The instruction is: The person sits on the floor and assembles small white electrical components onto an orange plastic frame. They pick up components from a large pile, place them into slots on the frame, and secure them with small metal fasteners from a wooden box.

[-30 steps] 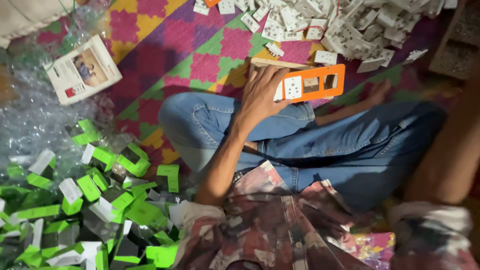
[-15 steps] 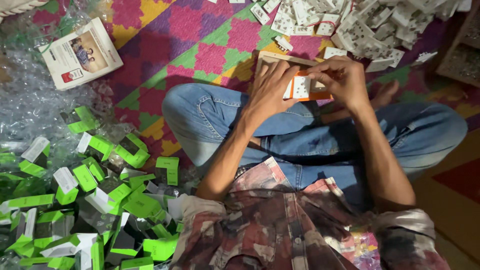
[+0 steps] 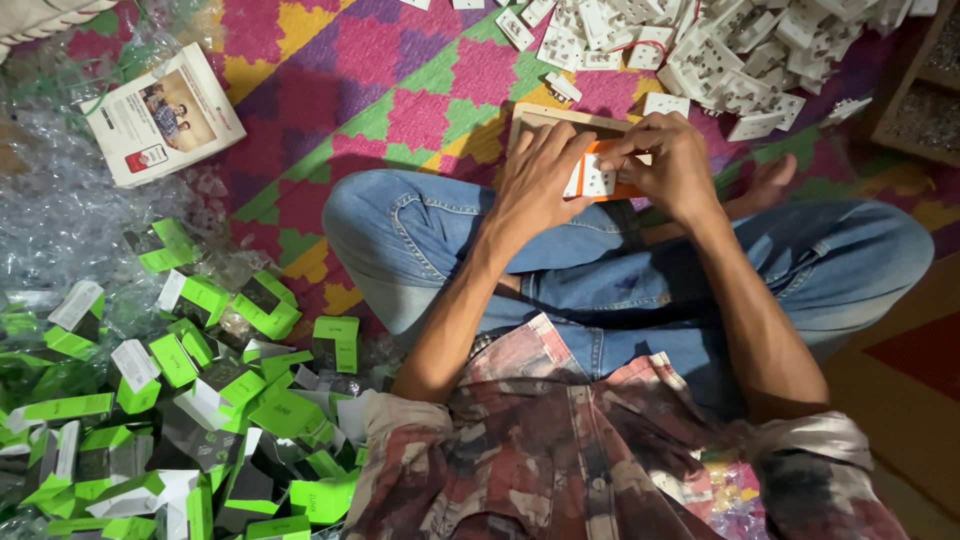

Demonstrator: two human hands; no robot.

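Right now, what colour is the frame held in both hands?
Orange frame, holding a white insert; head view.

Both hands cover most of the orange frame [image 3: 612, 180], the left hand [image 3: 535, 185] over its left end and the right hand [image 3: 672, 165] over its right, so only a strip with one white piece shows between them, and whether the fingers press or merely rest cannot be told. The wooden board [image 3: 560, 118] beneath is largely hidden. The far pile of white sockets [image 3: 740, 50] and the near-left heap of green boxes [image 3: 180, 400] are cut by the picture's edges.
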